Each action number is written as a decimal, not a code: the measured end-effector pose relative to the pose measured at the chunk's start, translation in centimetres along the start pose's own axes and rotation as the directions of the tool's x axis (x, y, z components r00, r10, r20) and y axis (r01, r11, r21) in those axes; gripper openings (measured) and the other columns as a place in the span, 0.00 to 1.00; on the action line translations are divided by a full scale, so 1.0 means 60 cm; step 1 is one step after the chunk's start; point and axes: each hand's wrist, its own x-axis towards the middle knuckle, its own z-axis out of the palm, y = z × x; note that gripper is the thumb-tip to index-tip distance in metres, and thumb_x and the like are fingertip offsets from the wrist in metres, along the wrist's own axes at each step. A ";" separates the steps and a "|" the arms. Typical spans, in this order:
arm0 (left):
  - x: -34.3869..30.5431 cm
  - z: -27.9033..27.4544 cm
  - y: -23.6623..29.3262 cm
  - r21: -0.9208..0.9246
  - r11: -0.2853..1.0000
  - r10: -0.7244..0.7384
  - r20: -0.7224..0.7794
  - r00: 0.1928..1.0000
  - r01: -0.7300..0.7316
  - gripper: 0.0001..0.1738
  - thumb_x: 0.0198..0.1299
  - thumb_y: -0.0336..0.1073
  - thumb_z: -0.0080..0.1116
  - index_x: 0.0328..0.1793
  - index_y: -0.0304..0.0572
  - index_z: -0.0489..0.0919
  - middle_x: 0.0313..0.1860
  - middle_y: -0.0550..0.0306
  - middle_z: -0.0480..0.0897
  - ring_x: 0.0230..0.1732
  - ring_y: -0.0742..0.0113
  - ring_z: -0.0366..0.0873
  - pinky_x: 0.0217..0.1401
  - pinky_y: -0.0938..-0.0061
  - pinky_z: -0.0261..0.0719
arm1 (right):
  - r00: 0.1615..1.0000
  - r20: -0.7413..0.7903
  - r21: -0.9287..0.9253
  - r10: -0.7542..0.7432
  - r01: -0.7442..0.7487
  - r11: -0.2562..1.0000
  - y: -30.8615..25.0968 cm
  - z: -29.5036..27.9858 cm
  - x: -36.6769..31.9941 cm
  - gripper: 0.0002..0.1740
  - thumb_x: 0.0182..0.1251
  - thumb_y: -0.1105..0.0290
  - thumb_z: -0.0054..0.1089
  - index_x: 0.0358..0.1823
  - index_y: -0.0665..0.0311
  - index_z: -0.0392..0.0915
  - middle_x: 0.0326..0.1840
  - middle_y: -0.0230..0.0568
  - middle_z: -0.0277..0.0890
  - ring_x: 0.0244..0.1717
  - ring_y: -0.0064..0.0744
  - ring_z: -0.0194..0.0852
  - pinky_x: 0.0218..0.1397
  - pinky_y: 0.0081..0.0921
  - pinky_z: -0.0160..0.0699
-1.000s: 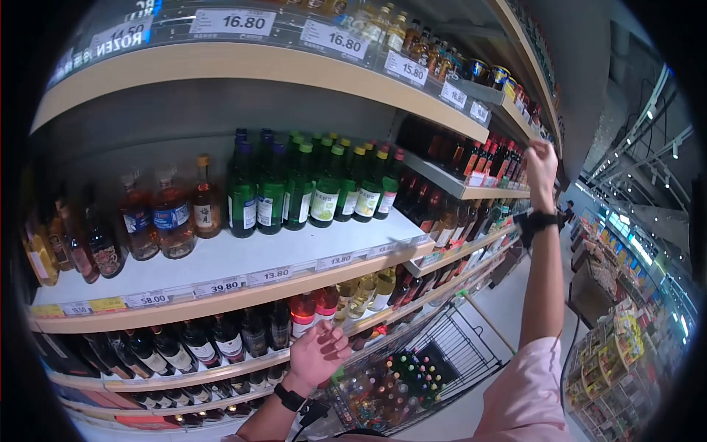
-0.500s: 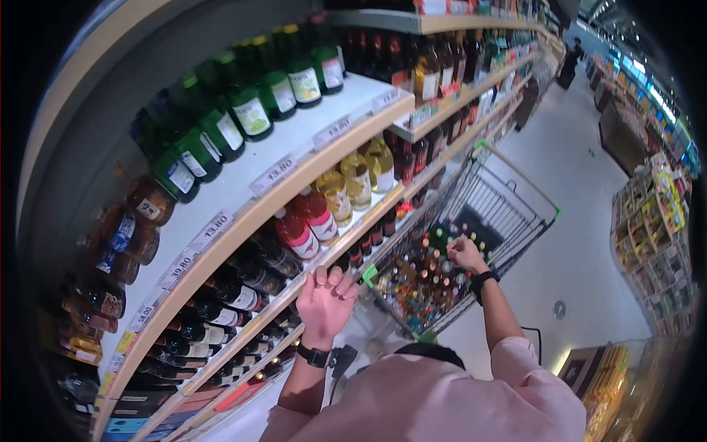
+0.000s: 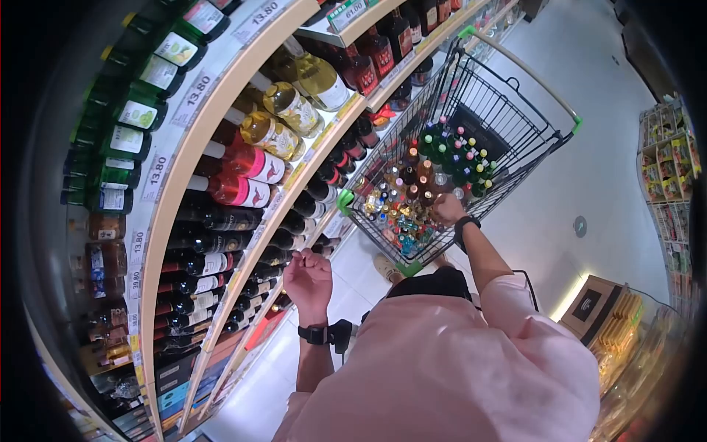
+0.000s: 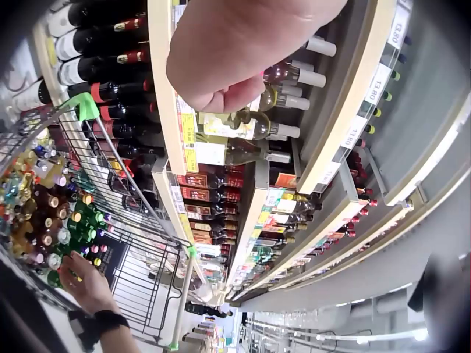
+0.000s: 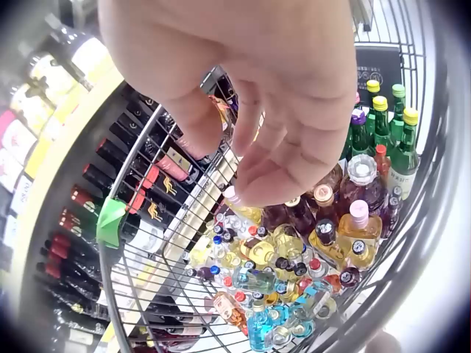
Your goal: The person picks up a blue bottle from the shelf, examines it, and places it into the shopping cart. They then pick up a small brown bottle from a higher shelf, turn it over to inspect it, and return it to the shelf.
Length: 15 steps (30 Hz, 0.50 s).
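Observation:
My right hand (image 3: 447, 210) hangs low over the bottles in a shopping cart (image 3: 503, 210), its fingers loosely bent with nothing seen between them. In the right wrist view, its fingertips overlap a pink-capped bottle (image 5: 232, 195). Small bottles of clear, yellow and blue liquid (image 5: 274, 323) crowd one end of the cart. Green bottles with coloured caps (image 3: 434, 147) stand toward the other end, brown ones (image 3: 425, 171) between. My left hand (image 3: 308, 283) is raised palm up beside the wine shelf, fingers loosely curled and empty.
Shelves at the left hold green bottles (image 3: 140, 114), pink bottles (image 3: 250, 158), yellow bottles (image 3: 291, 107) and dark wine bottles (image 3: 199, 283). Price tags (image 3: 199, 88) line the shelf edge. Boxed goods (image 3: 618, 324) stand at the right, a packed rack (image 3: 666, 162) beyond the aisle floor (image 3: 560, 177).
My right hand has come down from the upper shelf to the bottles in the cart. The head view has swung downward toward the cart. My left hand stays raised by the shelves.

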 end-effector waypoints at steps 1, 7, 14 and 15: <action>0.000 -0.003 -0.008 -0.010 1.000 0.008 -0.017 1.000 -0.008 0.06 0.64 0.35 0.53 0.38 0.44 0.79 0.38 0.59 0.79 0.36 0.69 0.71 0.47 0.74 0.72 | 0.999 0.034 -0.035 -0.002 0.004 0.999 0.003 -0.005 0.011 0.16 0.53 0.74 0.59 0.43 0.68 0.84 0.32 0.53 0.84 0.31 0.40 0.86 0.35 0.32 0.81; 0.008 -0.002 -0.053 0.006 0.998 0.065 -0.121 0.991 -0.065 0.07 0.65 0.37 0.52 0.38 0.44 0.77 0.35 0.61 0.77 0.36 0.70 0.70 0.43 0.75 0.70 | 0.993 0.114 0.087 0.021 -0.030 0.996 0.031 -0.021 0.063 0.11 0.61 0.74 0.55 0.45 0.68 0.79 0.25 0.42 0.79 0.20 0.28 0.78 0.20 0.25 0.75; 0.003 -0.004 -0.114 -0.014 0.991 0.124 -0.219 0.968 -0.130 0.06 0.66 0.36 0.54 0.36 0.44 0.75 0.32 0.62 0.76 0.33 0.70 0.69 0.41 0.74 0.69 | 0.992 0.102 -0.047 -0.076 0.081 0.996 0.109 0.025 0.144 0.09 0.61 0.72 0.56 0.36 0.71 0.81 0.20 0.41 0.78 0.18 0.28 0.77 0.19 0.28 0.72; -0.003 -0.003 -0.123 -0.028 0.990 0.129 -0.243 0.961 -0.140 0.07 0.66 0.37 0.54 0.35 0.45 0.75 0.32 0.62 0.75 0.33 0.70 0.68 0.41 0.75 0.69 | 0.986 0.163 -0.087 -0.029 0.044 0.995 0.095 0.022 0.138 0.11 0.61 0.69 0.56 0.36 0.69 0.82 0.24 0.47 0.79 0.23 0.37 0.79 0.27 0.33 0.75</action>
